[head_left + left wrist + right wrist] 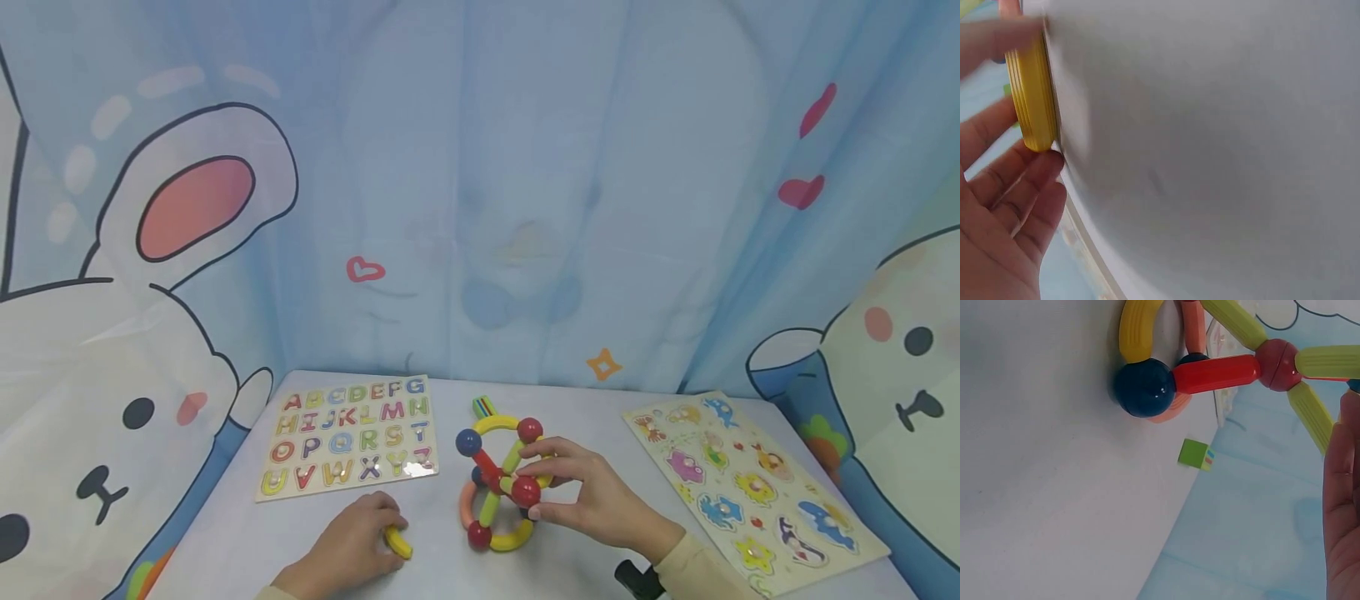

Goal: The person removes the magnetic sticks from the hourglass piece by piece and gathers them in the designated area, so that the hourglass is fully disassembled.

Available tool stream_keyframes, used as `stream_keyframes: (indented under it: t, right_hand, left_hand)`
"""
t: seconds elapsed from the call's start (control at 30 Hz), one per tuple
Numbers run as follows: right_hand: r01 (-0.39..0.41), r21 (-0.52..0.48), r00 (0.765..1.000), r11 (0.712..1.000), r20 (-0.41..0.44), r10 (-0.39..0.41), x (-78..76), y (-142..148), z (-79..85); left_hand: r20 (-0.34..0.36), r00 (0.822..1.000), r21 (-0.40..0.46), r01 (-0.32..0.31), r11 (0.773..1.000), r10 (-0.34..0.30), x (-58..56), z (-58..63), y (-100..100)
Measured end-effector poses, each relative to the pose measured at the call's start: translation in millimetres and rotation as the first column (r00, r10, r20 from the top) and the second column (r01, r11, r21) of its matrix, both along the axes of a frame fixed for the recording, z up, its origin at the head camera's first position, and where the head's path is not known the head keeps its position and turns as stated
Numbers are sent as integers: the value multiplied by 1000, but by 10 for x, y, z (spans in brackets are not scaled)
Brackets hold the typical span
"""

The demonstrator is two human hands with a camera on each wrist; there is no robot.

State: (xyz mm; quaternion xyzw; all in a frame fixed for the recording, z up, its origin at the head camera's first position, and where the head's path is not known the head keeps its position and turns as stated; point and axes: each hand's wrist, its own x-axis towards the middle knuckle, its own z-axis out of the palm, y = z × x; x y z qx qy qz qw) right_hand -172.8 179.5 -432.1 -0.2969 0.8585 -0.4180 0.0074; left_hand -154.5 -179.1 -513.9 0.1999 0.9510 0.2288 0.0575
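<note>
My left hand (351, 540) pinches a yellow curved stick (397, 543) low over the white table. In the left wrist view this ribbed stick (1035, 106) lies between thumb and fingers, close to the tabletop. At the centre stands a ball-and-stick toy structure (491, 508), made of red and blue balls with straight and curved sticks. My right hand (603, 500) holds its right side, thumb and fingers around a red ball (526, 492). The right wrist view shows a red middle ball (1277, 364) with sticks spreading from it; the right fingers (1341, 481) appear at the edge.
An alphabet puzzle board (348, 437) lies at the back left, an animal puzzle board (750, 492) at the right. Behind the structure sits a small green striped block (483, 406). A black object (637, 579) is by the right forearm. A blue printed curtain (525, 208) hangs behind.
</note>
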Motion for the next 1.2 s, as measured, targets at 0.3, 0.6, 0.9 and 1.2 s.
stream_keyframes:
  t: [0.3,0.6,0.9,1.2]
  right_hand:
    - [-4,0,1000,1000,-6,4,-1,-7,-6]
    - [-5,-2,1000,1000,-13,5,2,-6,-3]
    - [11,8,1000,1000,-13,-11,22,0,7]
    - [-1,-38,1000,999,-21,1,22,-9,-7]
  left_hand:
    - [2,1000,-4,-12,1000,12,-9,1,11]
    - [33,998,24,-57,998,56,36,0,-104]
    - [-2,998,-27,-63,998,63,9,32,-305]
    - [-17,998,53,-52,997,53,-93,352,-92]
